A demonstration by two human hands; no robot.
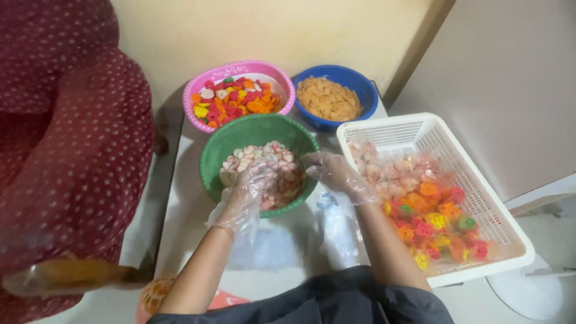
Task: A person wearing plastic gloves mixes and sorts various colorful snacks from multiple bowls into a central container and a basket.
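Observation:
Both my hands wear thin clear plastic gloves. My left hand point(257, 180) reaches into a green bowl point(240, 135) of pale pink and white raw crackers point(277, 157) and rests on the heap; the glove hides whether it grips any. My right hand point(331, 171) hovers at the bowl's right rim with fingers curled, and I cannot make out anything inside it. Just right of that hand stands a white slotted basket point(474, 180) holding pale crackers at its far end and bright mixed-colour ones point(435, 225) nearer me.
A pink bowl point(240, 68) of mixed-colour crackers and a blue bowl point(354, 78) of orange-tan chips point(329, 99) stand behind against the wall. A person in a dark red dotted garment point(72, 150) fills the left side. Clear plastic bags point(336, 231) lie on the white surface.

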